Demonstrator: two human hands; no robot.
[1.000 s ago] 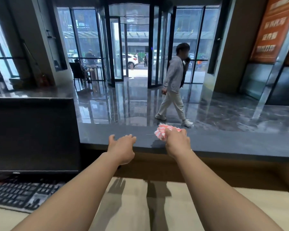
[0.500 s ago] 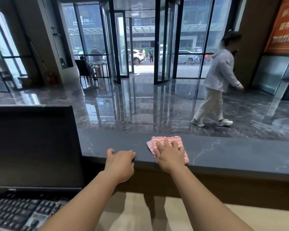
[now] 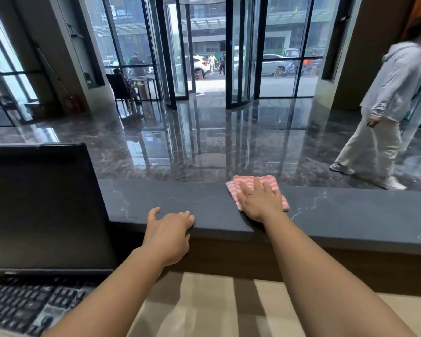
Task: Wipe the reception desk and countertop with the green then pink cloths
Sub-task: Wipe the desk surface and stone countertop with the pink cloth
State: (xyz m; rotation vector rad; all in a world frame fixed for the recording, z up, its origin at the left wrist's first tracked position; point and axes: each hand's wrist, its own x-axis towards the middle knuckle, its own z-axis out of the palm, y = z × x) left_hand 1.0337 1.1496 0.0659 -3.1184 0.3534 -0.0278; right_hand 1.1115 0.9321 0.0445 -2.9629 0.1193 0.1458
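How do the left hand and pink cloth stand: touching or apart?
Apart. Head view shows bare countertop between the left hand and the pink cloth, which lies under the right hand.

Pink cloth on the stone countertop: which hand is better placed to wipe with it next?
Right. The right hand lies flat on the pink striped cloth on the countertop; the left hand rests on the near edge, apart from it.

Both bare arms reaching forward, right grip (image 3: 260, 203) palm-down with fingers straight and spread a bit, left grip (image 3: 168, 234) lower and nearer, fingers loosely bent, thumb sticking out.
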